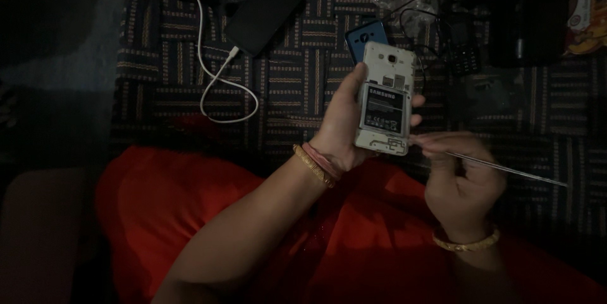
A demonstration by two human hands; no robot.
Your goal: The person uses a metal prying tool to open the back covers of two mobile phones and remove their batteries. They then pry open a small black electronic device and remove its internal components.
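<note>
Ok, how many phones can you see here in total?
4: an opened white phone in the left hand, a blue phone behind it, a black phone on the white cable, a keypad phone. Others may hide in the dark.
</note>
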